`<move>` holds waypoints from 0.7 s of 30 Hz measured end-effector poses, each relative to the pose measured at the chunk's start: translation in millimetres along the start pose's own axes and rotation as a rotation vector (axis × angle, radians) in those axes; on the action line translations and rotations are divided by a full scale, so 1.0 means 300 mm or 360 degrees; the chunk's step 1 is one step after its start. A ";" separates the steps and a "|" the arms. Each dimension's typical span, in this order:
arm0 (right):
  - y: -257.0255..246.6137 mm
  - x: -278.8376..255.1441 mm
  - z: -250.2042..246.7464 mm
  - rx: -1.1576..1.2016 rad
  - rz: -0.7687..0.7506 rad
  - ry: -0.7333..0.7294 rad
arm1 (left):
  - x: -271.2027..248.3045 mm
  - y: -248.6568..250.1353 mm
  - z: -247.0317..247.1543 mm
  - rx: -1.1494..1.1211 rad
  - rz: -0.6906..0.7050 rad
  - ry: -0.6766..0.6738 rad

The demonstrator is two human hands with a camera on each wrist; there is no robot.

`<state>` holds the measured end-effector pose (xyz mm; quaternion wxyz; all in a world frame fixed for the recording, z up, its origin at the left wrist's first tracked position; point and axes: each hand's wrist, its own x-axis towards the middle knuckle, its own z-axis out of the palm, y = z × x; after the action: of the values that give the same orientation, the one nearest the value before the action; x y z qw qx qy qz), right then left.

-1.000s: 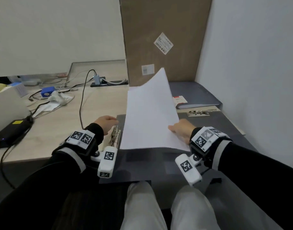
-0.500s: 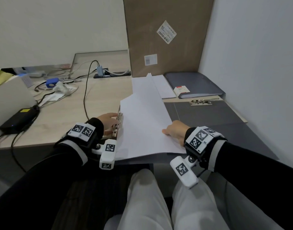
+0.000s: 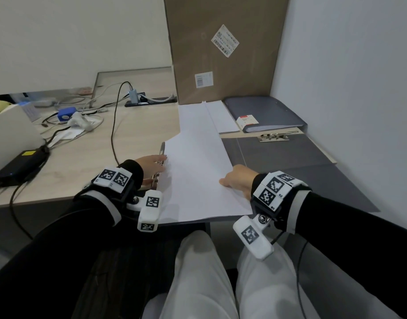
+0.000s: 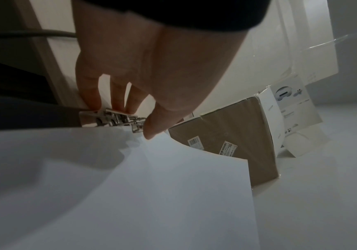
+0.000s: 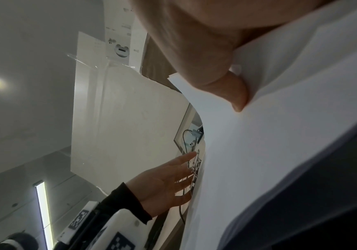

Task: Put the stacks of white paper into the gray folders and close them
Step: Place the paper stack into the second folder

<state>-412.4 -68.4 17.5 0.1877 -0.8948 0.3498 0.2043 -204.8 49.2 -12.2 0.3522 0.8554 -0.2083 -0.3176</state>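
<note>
Nearby, open gray folder (image 3: 301, 157) on desk holds white paper stack (image 3: 198, 176); right hand (image 3: 238, 180) pinches its edge, left hand (image 3: 152, 166) fingers press metal clip (image 4: 113, 119). Closed folder (image 3: 264, 112), cardboard box (image 3: 221, 47) behind.

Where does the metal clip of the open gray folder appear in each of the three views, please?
Head: metal clip left of centre, at the left hand's fingertips.
Left wrist: centre-left, under the fingers.
Right wrist: lower centre, along the paper's edge.
Shared landmark: white paper stack beside the clip.
</note>
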 end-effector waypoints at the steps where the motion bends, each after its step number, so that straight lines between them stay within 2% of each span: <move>1: 0.000 0.003 -0.011 -0.0093 0.0045 0.0015 | -0.005 0.003 0.003 0.0055 0.0005 0.0002; 4: 0.007 0.022 -0.005 -0.0154 0.0004 0.0062 | -0.016 0.023 0.016 0.0252 0.0020 -0.0029; 6: 0.004 0.052 0.007 0.0178 0.0083 0.0033 | -0.028 0.038 0.031 0.0626 0.0009 -0.0043; 7: 0.006 0.057 0.015 0.0474 0.0157 0.0020 | -0.033 0.046 0.038 0.0811 0.0003 -0.0021; 8: 0.017 0.065 0.018 0.0610 0.0093 0.0069 | -0.034 0.053 0.045 0.0911 -0.0019 0.0003; 10: 0.022 0.082 0.015 0.0838 0.0099 0.0140 | -0.035 0.066 0.055 0.1015 -0.0044 0.0015; 13: 0.037 0.101 -0.013 0.0813 0.0132 0.0114 | -0.037 0.067 0.060 0.1136 -0.0046 0.0011; 15: 0.062 0.114 -0.046 0.0929 0.0082 0.0152 | -0.033 0.063 0.056 0.1133 -0.0032 0.0028; 18: 0.092 0.138 -0.089 0.0541 0.0066 0.0522 | -0.026 0.056 0.055 0.1111 -0.0027 0.0031; 19: 0.090 0.141 -0.094 0.0394 -0.0010 0.0619 | -0.025 0.056 0.056 0.1103 -0.0031 0.0027; 21: 0.060 0.161 -0.092 0.0170 -0.0235 0.0567 | -0.028 0.059 0.058 0.1086 -0.0023 0.0036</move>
<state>-386.2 -120.6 13.5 0.1844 -0.9288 0.3212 0.0095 -225.1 34.2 -5.5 0.0457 0.9288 -0.2928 -0.2226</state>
